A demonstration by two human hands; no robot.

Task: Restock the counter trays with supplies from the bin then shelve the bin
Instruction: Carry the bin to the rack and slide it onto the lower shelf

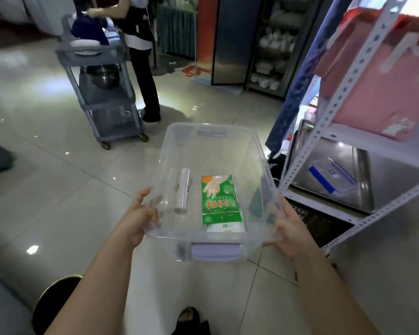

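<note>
- The clear bin sits in the middle of the frame, held up off the tiled floor. Its long axis runs from the lilac handle at my near end up towards the far handle at frame centre.
- It is nearly spent. A green glove packet lies flat on the bottom with a white packet peeking out beneath it, and a white roll lies just to its left. Both run lengthwise with the bin.
- My left hand has the near left corner, with the fingers curled round the wall.
- My right hand is at the near right corner, fingers spread wide against the wall. I cannot tell whether any of them hook under the base.
- The relation that matters is that the metal rack stands along the right edge of the frame, so the bin's right long side faces it and my right hand is the nearer one.
- The low shelf already carries a steel tray with a blue-lidded box on it. I judge the bin must swing right, probably leading with its far end.
- At upper left, well apart, a grey cart stands with another person beside it.
</note>
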